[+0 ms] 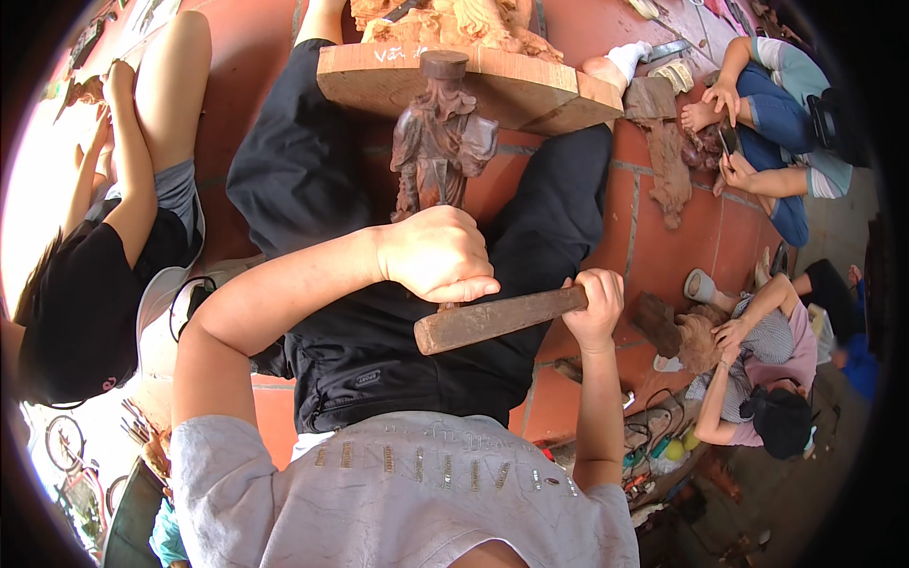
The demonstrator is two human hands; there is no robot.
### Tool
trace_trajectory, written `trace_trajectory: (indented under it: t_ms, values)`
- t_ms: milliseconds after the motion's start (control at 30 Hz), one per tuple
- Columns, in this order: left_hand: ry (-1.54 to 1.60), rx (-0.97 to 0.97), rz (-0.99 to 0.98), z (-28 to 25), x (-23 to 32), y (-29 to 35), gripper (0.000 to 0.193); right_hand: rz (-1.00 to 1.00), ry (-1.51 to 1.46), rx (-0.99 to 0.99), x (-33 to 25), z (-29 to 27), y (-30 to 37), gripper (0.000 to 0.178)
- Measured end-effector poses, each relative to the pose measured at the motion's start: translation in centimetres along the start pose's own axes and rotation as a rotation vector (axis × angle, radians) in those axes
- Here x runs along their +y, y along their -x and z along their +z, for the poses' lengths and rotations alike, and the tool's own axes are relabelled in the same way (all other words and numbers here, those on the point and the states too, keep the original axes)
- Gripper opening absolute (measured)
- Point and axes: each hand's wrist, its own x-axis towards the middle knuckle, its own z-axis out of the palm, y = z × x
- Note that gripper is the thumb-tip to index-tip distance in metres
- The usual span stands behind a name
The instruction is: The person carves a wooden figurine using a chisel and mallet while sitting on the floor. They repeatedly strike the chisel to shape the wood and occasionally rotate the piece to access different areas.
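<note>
My right hand grips the narrow end of a wooden mallet, a plain worn club whose thick end points left, below my other fist. My left hand is closed, with the thumb toward the right. Whatever it may hold is hidden by the fingers. Just beyond that fist, between my legs, stands a dark brown carved wooden figurine in robes, with a round flat block on its head. My left hand covers its lower part.
Behind the figurine is a thick wooden slab bearing a paler wood carving. Red tiles cover the floor. One person sits at left; others sit at right, near a carved wood piece and a rough carving.
</note>
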Motion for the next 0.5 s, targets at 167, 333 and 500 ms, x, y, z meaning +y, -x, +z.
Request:
trace_trajectory:
  t_ms: [167, 333, 500]
  values:
    - [-0.045, 0.075, -0.023, 0.1, 0.0, 0.4, 0.036, 0.024, 0.059, 0.002, 0.4, 0.3, 1.3, 0.026]
    - [-0.166, 0.152, -0.051, 1.2, 1.3, 0.4, 0.034, 0.057, -0.02, 0.02, 0.3, 0.1, 2.4, 0.026]
    - [-0.151, 0.128, -0.022, 2.8, 1.7, -0.2, 0.034, 0.093, -0.076, 0.054, 0.1, 0.6, 2.9, 0.026]
